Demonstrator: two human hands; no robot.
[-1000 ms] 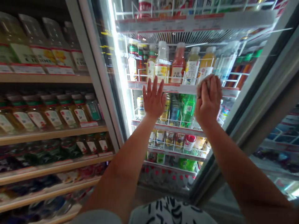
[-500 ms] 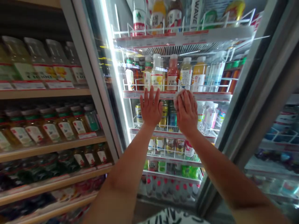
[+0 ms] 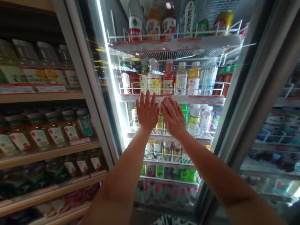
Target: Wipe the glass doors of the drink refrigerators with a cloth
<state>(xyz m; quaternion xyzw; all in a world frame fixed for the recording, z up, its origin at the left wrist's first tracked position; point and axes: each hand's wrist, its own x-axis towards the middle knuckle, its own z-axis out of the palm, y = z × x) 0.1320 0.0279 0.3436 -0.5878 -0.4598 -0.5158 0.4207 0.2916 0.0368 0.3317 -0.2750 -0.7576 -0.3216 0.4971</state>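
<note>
My left hand (image 3: pixel 147 111) lies flat with fingers spread against the glass door (image 3: pixel 173 117) of a lit drinks cooler. To its right, my right hand (image 3: pixel 172 116) presses a bunched pale cloth (image 3: pixel 162 106) to the same glass, its fingers over it; most of the cloth is hidden under the palm. Behind the glass, level with my fingertips, runs a shelf edge (image 3: pixel 203 99) carrying a row of bottles, among them a red bottle (image 3: pixel 168 76) and an orange one (image 3: pixel 194 78).
On the left, wooden shelves (image 3: pixel 44 97) hold rows of bottled drinks. Metal door frames (image 3: pixel 79 72) border the glass on both sides. Another cooler section with stocked shelves (image 3: pixel 272 147) stands at the right. Yellow and white lights reflect in the glass.
My right hand has slid the cloth left across the glass, closer to my left hand. My left hand stays spread in about the same place. The camera view has shifted slightly.
</note>
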